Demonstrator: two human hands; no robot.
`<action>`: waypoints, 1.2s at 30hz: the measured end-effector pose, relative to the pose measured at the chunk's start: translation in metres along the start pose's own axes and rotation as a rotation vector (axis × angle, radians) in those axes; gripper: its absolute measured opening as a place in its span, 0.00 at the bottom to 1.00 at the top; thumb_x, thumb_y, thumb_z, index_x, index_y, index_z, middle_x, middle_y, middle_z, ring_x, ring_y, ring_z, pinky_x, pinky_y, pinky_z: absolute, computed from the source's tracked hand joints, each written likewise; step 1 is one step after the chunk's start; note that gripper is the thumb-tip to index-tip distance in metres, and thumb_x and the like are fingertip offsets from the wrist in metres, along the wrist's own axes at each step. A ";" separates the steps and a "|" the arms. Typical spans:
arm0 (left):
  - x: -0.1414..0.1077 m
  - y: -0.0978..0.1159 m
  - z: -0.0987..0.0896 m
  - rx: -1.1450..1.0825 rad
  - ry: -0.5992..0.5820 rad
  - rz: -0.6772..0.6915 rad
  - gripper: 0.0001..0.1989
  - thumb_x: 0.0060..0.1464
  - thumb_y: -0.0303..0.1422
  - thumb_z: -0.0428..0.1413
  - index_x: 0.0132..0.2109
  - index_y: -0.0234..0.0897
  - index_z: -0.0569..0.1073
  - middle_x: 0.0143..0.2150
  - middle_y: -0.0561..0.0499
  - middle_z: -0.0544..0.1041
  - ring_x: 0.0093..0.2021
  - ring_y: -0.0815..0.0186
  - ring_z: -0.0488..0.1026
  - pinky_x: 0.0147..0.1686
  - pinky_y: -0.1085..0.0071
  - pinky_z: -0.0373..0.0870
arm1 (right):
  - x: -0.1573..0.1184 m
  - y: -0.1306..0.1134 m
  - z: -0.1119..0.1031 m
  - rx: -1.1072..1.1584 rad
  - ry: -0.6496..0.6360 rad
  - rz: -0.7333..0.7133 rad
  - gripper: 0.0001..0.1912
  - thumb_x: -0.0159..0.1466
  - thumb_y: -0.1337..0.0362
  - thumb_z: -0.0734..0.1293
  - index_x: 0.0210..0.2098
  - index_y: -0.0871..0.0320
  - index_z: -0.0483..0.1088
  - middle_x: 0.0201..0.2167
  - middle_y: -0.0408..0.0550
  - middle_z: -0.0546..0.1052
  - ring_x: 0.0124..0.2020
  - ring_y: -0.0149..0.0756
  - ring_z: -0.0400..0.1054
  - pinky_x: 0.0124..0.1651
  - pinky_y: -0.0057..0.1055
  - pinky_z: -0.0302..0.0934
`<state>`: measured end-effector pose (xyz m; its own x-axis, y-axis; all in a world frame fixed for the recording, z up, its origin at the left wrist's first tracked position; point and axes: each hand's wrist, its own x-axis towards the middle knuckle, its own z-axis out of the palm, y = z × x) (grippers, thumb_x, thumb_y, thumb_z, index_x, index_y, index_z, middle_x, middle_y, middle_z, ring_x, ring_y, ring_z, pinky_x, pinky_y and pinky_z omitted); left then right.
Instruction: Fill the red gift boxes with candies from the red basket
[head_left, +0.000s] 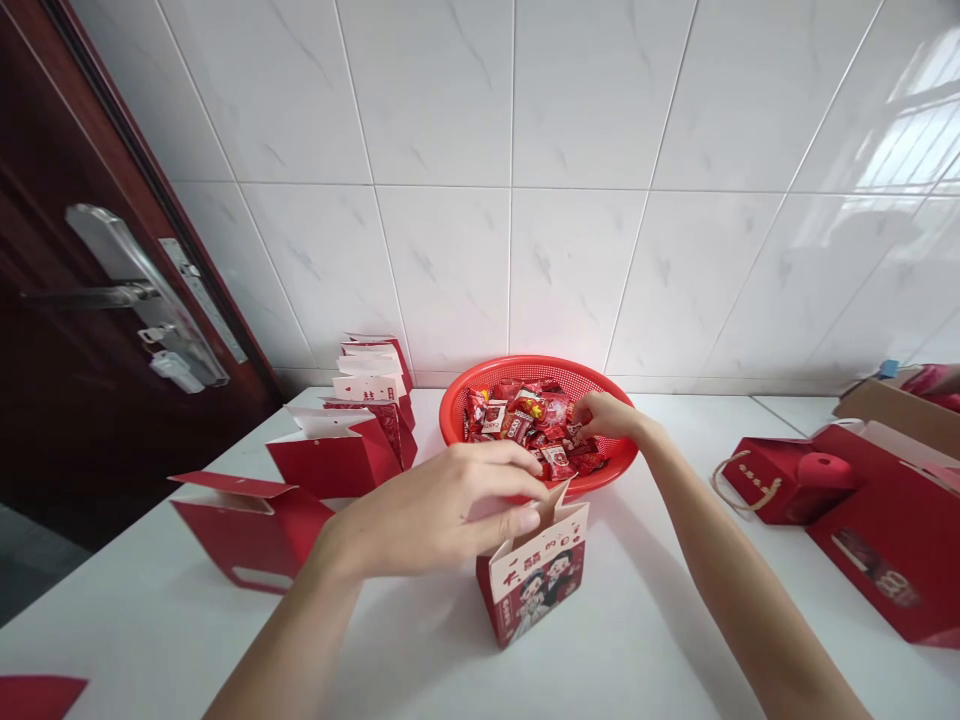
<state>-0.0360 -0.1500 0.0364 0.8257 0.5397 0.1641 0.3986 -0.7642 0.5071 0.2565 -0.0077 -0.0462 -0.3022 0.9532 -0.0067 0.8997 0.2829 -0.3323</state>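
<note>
A small red and cream gift box (536, 590) with a printed couple on its front stands upright on the table, its top flaps up. Over its top edge is my left hand (450, 510), fingers stretched and apart, the thumb by the near flap. Behind the box sits a red plastic basket (450, 410) with several red-wrapped candies (517, 425) inside. My right hand (609, 415) reaches into the basket's right side with its fingers bent down and closed among the candies. Its fingertips are partly hidden, so what they hold cannot be made out.
Open red boxes (337, 455) stand in a row along the left of the white table (420, 660). On the right are a red box with a rope handle (787, 480), a larger red box (885, 540) and a cardboard carton (900, 410). A tiled wall (450, 270) rises behind.
</note>
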 end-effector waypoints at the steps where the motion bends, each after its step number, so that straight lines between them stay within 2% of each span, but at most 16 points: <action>1: 0.002 -0.004 -0.001 -0.031 0.056 0.010 0.10 0.67 0.33 0.55 0.47 0.44 0.82 0.53 0.50 0.80 0.50 0.61 0.79 0.49 0.70 0.73 | -0.004 -0.001 -0.002 0.047 0.022 -0.020 0.08 0.50 0.71 0.75 0.23 0.58 0.71 0.24 0.43 0.77 0.30 0.39 0.74 0.31 0.30 0.66; 3: 0.007 -0.015 -0.001 -0.073 0.223 0.017 0.10 0.66 0.36 0.56 0.47 0.43 0.82 0.51 0.49 0.82 0.50 0.60 0.79 0.50 0.68 0.74 | -0.011 -0.006 -0.007 0.150 0.062 -0.049 0.05 0.58 0.63 0.72 0.31 0.58 0.74 0.31 0.45 0.80 0.35 0.39 0.75 0.36 0.31 0.68; 5: 0.014 -0.029 0.002 -0.102 0.412 -0.009 0.10 0.65 0.37 0.57 0.46 0.42 0.82 0.48 0.49 0.84 0.50 0.60 0.79 0.52 0.66 0.74 | -0.017 -0.016 -0.012 0.348 0.101 -0.109 0.09 0.61 0.58 0.70 0.37 0.58 0.75 0.35 0.47 0.81 0.37 0.38 0.76 0.38 0.32 0.70; 7: 0.023 -0.045 0.007 -0.144 0.555 -0.063 0.11 0.64 0.38 0.58 0.48 0.40 0.81 0.48 0.47 0.84 0.50 0.59 0.80 0.53 0.65 0.76 | -0.023 -0.029 -0.017 0.597 0.102 -0.189 0.13 0.60 0.56 0.72 0.39 0.58 0.73 0.33 0.47 0.80 0.34 0.38 0.76 0.36 0.32 0.70; 9: 0.032 -0.058 0.014 -0.206 0.633 -0.121 0.17 0.62 0.40 0.59 0.53 0.38 0.79 0.50 0.45 0.84 0.50 0.58 0.81 0.52 0.64 0.77 | -0.029 -0.046 -0.022 0.778 0.068 -0.276 0.15 0.58 0.57 0.74 0.39 0.59 0.73 0.29 0.45 0.79 0.29 0.35 0.75 0.32 0.31 0.70; 12: 0.042 -0.069 0.024 -0.248 0.652 -0.175 0.22 0.58 0.42 0.62 0.56 0.37 0.78 0.52 0.44 0.83 0.50 0.56 0.81 0.50 0.63 0.79 | -0.035 -0.071 -0.027 0.881 0.022 -0.387 0.16 0.57 0.58 0.77 0.40 0.59 0.74 0.26 0.41 0.77 0.26 0.32 0.73 0.31 0.29 0.71; 15: 0.049 -0.073 0.030 -0.303 0.637 -0.167 0.19 0.57 0.44 0.63 0.49 0.36 0.82 0.45 0.45 0.85 0.43 0.56 0.82 0.44 0.64 0.80 | -0.037 -0.086 -0.028 0.987 0.045 -0.432 0.17 0.55 0.59 0.80 0.38 0.59 0.73 0.28 0.41 0.78 0.29 0.31 0.74 0.32 0.27 0.72; 18: 0.053 -0.075 0.032 -0.419 0.650 -0.147 0.18 0.57 0.46 0.63 0.44 0.35 0.84 0.39 0.47 0.85 0.40 0.55 0.82 0.41 0.64 0.79 | -0.035 -0.088 -0.023 1.097 0.068 -0.405 0.18 0.54 0.58 0.80 0.36 0.59 0.73 0.29 0.43 0.79 0.30 0.32 0.76 0.34 0.28 0.72; 21: 0.057 -0.076 0.033 -0.511 0.655 -0.157 0.19 0.54 0.47 0.65 0.43 0.35 0.84 0.39 0.46 0.85 0.40 0.54 0.81 0.42 0.63 0.79 | -0.032 -0.084 -0.018 1.164 0.071 -0.399 0.17 0.55 0.58 0.80 0.35 0.60 0.73 0.31 0.44 0.80 0.33 0.33 0.77 0.37 0.29 0.72; 25: 0.064 -0.077 0.036 -0.585 0.651 -0.160 0.23 0.49 0.48 0.68 0.46 0.35 0.83 0.43 0.45 0.85 0.42 0.54 0.81 0.44 0.63 0.78 | -0.031 -0.078 -0.020 1.088 0.045 -0.407 0.15 0.55 0.59 0.79 0.35 0.59 0.74 0.32 0.44 0.79 0.34 0.34 0.76 0.39 0.32 0.72; 27: 0.067 -0.078 0.038 -0.623 0.656 -0.147 0.24 0.51 0.49 0.67 0.46 0.35 0.83 0.43 0.45 0.85 0.44 0.54 0.80 0.45 0.63 0.78 | -0.032 -0.071 -0.025 1.051 0.038 -0.409 0.17 0.55 0.60 0.78 0.40 0.59 0.74 0.35 0.46 0.80 0.37 0.35 0.77 0.42 0.34 0.73; 29: 0.070 -0.082 0.041 -0.656 0.669 -0.151 0.24 0.52 0.51 0.66 0.45 0.35 0.83 0.43 0.45 0.85 0.44 0.55 0.80 0.46 0.64 0.77 | -0.032 -0.063 -0.030 0.963 0.096 -0.372 0.20 0.57 0.60 0.76 0.47 0.58 0.73 0.39 0.48 0.81 0.41 0.37 0.77 0.45 0.36 0.72; 30: 0.071 -0.085 0.042 -0.670 0.675 -0.162 0.24 0.52 0.51 0.66 0.45 0.34 0.83 0.43 0.45 0.85 0.44 0.55 0.80 0.46 0.64 0.77 | -0.032 -0.058 -0.033 0.868 0.149 -0.322 0.19 0.59 0.61 0.74 0.49 0.58 0.73 0.41 0.50 0.81 0.43 0.37 0.77 0.47 0.37 0.72; 32: 0.074 -0.091 0.045 -0.696 0.679 -0.190 0.24 0.51 0.51 0.67 0.43 0.34 0.82 0.42 0.45 0.85 0.43 0.56 0.79 0.46 0.64 0.76 | -0.030 -0.048 -0.034 0.533 0.201 -0.145 0.15 0.64 0.64 0.69 0.50 0.58 0.73 0.46 0.52 0.80 0.47 0.38 0.76 0.51 0.36 0.70; 34: 0.076 -0.097 0.047 -0.727 0.689 -0.214 0.24 0.49 0.52 0.68 0.41 0.33 0.82 0.40 0.45 0.84 0.42 0.57 0.79 0.46 0.65 0.75 | -0.026 -0.040 -0.031 0.187 0.122 0.038 0.12 0.62 0.67 0.69 0.47 0.58 0.74 0.48 0.53 0.80 0.49 0.41 0.75 0.50 0.35 0.69; 36: 0.077 -0.102 0.048 -0.774 0.695 -0.237 0.24 0.47 0.52 0.69 0.38 0.34 0.82 0.37 0.46 0.84 0.40 0.58 0.79 0.45 0.65 0.74 | -0.022 -0.033 -0.023 -0.003 -0.041 0.142 0.14 0.55 0.67 0.75 0.41 0.57 0.76 0.45 0.51 0.80 0.46 0.45 0.75 0.43 0.33 0.69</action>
<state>0.0061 -0.0479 -0.0432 0.2537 0.9151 0.3135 -0.0449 -0.3126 0.9488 0.2407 -0.0355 -0.0134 -0.1841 0.9786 -0.0923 0.9353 0.1455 -0.3226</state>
